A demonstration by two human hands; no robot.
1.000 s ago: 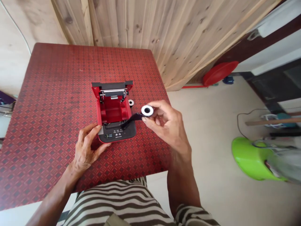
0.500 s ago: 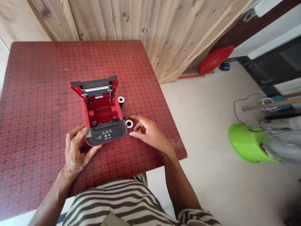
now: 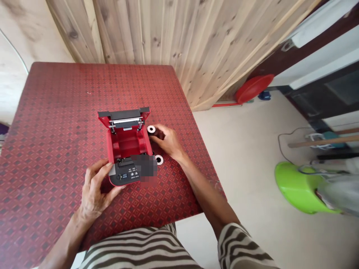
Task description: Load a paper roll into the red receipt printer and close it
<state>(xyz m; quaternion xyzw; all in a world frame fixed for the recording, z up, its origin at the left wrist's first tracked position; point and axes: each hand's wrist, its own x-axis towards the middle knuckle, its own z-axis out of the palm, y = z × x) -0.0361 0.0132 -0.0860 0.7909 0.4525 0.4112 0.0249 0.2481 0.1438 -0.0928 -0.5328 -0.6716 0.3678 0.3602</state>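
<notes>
1. Small white markings are showing on the black panel (image 3: 120, 177) of the red-and-black device (image 3: 129, 144), too tiny to be read; a pixelated patch is hiding the panel's right part.
2. One device is sitting left of the frame's centre, its lid (image 3: 123, 114) standing raised.
3. Two rolls are resting on its right: the far roll (image 3: 151, 132) just beside the side wall, the near roll (image 3: 160, 160) by the front corner.
4. Two hands are working: the left hand (image 3: 95, 190) is keeping its grip clamped on the device's lower-left corner; the right hand (image 3: 169, 144) is closing its grip around the far roll.
5. The desk (image 3: 70, 112) is stretching widest toward the upper left; its right edge is slanting down beyond the right hand, and the right forearm is crossing its lower-right part.
</notes>
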